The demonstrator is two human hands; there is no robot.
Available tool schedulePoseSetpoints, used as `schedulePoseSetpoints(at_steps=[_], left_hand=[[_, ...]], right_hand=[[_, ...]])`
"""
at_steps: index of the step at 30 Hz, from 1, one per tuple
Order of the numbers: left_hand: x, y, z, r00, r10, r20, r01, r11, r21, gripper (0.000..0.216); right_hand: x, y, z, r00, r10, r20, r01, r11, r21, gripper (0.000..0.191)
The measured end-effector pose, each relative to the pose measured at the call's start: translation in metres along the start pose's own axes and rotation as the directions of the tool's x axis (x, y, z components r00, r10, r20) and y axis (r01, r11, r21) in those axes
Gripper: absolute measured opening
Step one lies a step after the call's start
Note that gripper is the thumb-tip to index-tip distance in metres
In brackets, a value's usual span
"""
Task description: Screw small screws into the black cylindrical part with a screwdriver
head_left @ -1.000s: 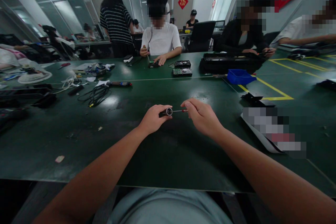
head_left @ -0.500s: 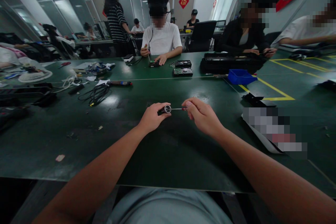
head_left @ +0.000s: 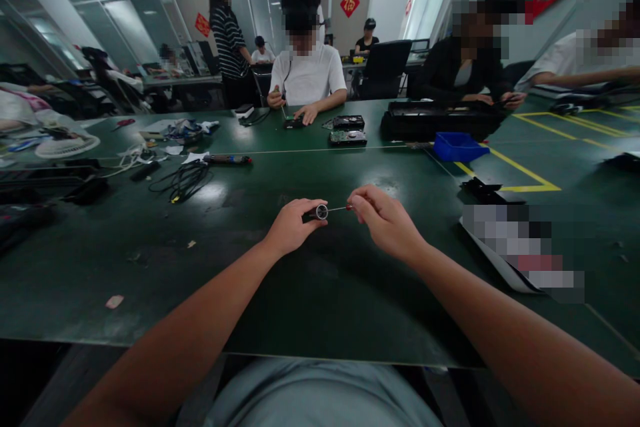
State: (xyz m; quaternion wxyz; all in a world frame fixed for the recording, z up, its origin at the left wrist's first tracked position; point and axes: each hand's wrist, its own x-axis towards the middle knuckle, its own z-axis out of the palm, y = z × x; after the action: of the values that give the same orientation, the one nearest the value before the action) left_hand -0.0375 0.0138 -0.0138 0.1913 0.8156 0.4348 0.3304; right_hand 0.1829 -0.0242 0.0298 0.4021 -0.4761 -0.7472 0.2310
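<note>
My left hand [head_left: 291, 227] pinches a small dark round part [head_left: 322, 211] with a pale ring-shaped rim between thumb and fingers. The rim faces me, and dark details show inside it; the kind of part is too small to make out. From the right, my right hand [head_left: 387, 219] grips a screwdriver [head_left: 339, 209] with a red handle, mostly hidden by the fingers. Its thin metal shaft points left and reaches the rim's right side. Whether the tip sits in a screw cannot be seen. Both hands are above the green table [head_left: 320, 307].
Beyond my hands lie hard drives [head_left: 348, 137], a blue bin [head_left: 460, 147] and a long black housing [head_left: 440, 121]. A coiled cable [head_left: 185, 180] and a white fan grille [head_left: 67, 145] are on the left. A co-worker [head_left: 307, 80] sits opposite; a pixelated sheet [head_left: 493, 260] lies right.
My left hand has shifted slightly right and down with the round part. The screwdriver shaft now slants a little, and less of it shows between my hands. A standing person moved slightly right.
</note>
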Motion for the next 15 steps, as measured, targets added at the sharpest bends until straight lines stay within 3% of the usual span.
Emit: schedulePoseSetpoints(at_steps=[2, 7, 15], left_hand=[[0.000, 0.001, 0.001, 1.000, 0.006, 0.003, -0.006, 1.000, 0.000, 0.037], [0.000, 0.001, 0.000, 1.000, -0.003, 0.002, 0.003, 1.000, 0.008, 0.039], [0.000, 0.005, -0.001, 0.996, -0.067, -0.056, 0.067, 0.998, 0.012, 0.037]], right_hand=[[0.000, 0.000, 0.000, 1.000, 0.013, -0.011, -0.013, 1.000, -0.007, 0.029], [-0.001, 0.004, 0.002, 0.997, 0.027, -0.069, -0.025, 0.999, 0.025, 0.021], [0.002, 0.012, 0.010, 0.986, 0.110, -0.126, -0.058, 0.932, 0.358, 0.018]])
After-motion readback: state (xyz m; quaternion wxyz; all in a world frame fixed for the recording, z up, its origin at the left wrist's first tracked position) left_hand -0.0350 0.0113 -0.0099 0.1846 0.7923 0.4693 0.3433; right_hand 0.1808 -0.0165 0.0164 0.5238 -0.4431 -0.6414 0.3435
